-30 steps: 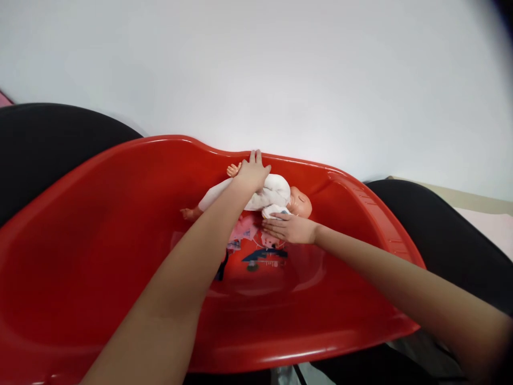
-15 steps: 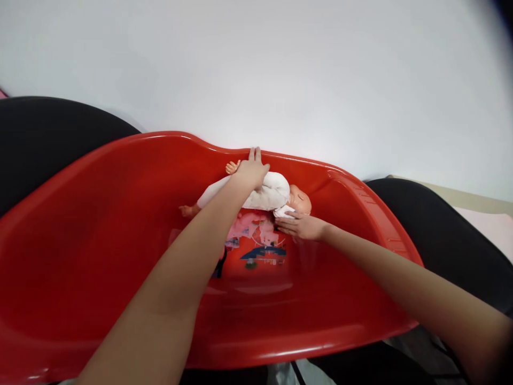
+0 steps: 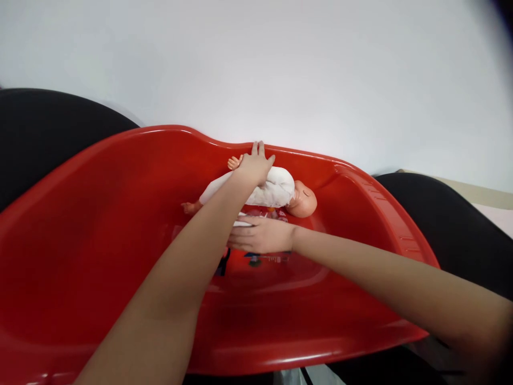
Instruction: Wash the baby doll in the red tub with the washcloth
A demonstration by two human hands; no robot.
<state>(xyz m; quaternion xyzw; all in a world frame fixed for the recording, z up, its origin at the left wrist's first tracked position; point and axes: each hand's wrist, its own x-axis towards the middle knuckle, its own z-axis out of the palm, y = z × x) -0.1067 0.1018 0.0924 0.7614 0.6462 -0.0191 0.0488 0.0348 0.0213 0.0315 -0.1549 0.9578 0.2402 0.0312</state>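
Note:
A baby doll with a white cloth body lies on its side in a red baby bathtub, head to the right and feet to the left. My left hand holds it at the upper arm and side, with two fingers reaching up near the far rim. Below the doll's body, my right hand has a small white cloth under its fingers, which lie close together. My left forearm covers part of the doll's legs and hides the cloth's left end.
Printed pictures decorate the tub's bottom under my right hand. The tub's far rim runs along a pale wall. Black rounded chair backs or similar shapes stand at both ends. A clear plastic bag shows below the near rim.
My right hand has moved left with the white cloth, from beside the doll's head to below its body. My left hand keeps its place on the doll. The view has shifted slightly.

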